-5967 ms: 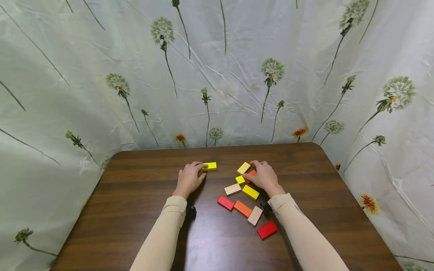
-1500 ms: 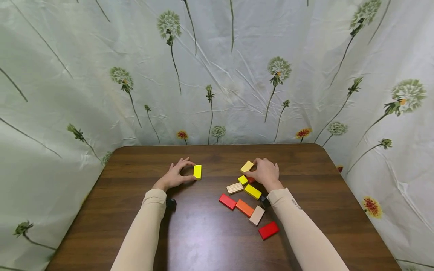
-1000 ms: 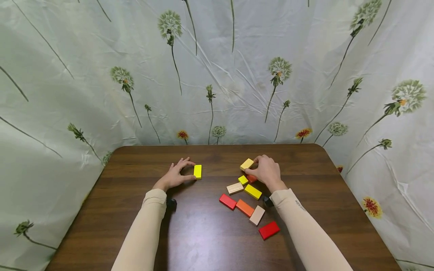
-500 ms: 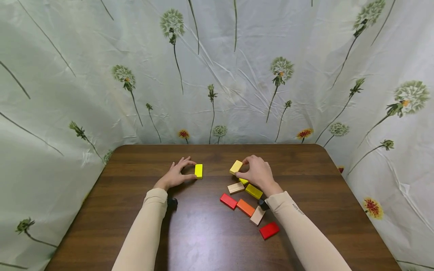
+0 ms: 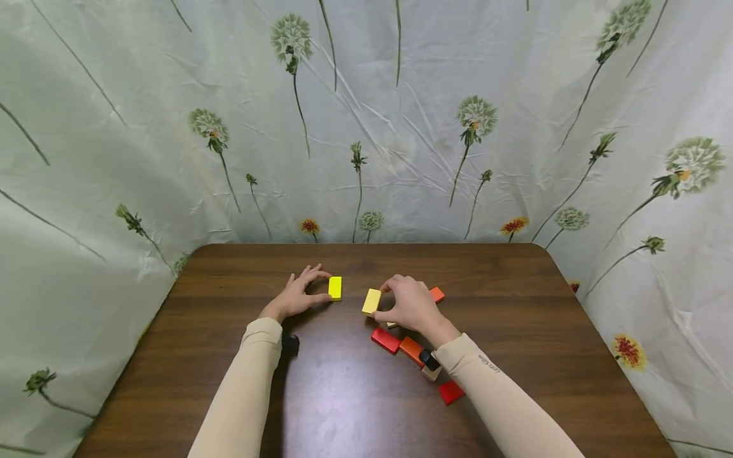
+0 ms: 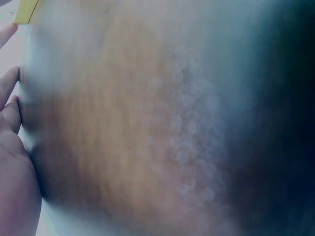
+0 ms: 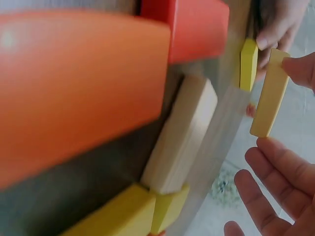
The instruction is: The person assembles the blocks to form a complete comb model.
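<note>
Toward the back of the table, my left hand pinches a bright yellow wooden block by its ends, thumb at the near end and a finger at the far end. A corner of a yellow block shows at the top left of the blurred left wrist view. My right hand holds a pale yellow block between thumb and fingertips, a short way right of the bright one. In the right wrist view this pale block spans from thumb to finger; the left hand's block appears behind it.
Under and near my right forearm lie a red block, an orange block, a beige block and another red block. A red-orange block peeks out behind the hand. A plain wood block and yellow blocks sit below it.
My right hand has picked the pale yellow block from the group and carried it left, toward the bright one. Earlier, my left hand turned the bright block and shifted it left; lately it stays put.
</note>
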`<state>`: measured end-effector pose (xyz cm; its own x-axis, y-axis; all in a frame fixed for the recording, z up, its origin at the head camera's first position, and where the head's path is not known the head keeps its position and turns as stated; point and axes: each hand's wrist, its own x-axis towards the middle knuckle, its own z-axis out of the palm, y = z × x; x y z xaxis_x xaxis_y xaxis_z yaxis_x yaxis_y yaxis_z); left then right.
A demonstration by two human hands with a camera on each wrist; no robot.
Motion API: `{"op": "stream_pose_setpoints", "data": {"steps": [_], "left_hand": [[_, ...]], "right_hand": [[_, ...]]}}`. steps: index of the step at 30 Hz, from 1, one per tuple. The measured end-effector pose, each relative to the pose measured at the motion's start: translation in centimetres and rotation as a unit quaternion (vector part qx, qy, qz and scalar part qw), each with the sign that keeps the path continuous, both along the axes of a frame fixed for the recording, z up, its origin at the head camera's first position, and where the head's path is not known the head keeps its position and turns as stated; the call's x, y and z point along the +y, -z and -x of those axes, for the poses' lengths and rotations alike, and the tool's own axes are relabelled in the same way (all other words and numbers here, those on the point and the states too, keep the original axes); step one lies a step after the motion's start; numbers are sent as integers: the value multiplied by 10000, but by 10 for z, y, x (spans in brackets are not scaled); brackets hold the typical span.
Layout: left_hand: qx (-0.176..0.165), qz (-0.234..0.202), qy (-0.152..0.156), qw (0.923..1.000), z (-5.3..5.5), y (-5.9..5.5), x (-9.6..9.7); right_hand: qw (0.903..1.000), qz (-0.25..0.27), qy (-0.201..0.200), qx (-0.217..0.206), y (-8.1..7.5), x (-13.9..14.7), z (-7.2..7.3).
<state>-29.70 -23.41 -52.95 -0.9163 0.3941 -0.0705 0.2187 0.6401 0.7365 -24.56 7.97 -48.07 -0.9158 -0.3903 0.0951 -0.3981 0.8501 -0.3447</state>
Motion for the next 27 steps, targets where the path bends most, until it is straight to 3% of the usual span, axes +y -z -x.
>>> {"op": "stream_pose_setpoints", "data": {"steps": [6,16,27], "left_hand": [[27,63,-93,9999,-3,-1,-6],[35,-57,-34,10000,1,0,5],[-76,104,-40,9999,2,0,4]], "right_hand": [[9991,-39,-416,7,3,-17,-6],[9972,-262,-697,-69,5,-27,-14],[9948,-497,-885,-63,6,-41,-15]]}}
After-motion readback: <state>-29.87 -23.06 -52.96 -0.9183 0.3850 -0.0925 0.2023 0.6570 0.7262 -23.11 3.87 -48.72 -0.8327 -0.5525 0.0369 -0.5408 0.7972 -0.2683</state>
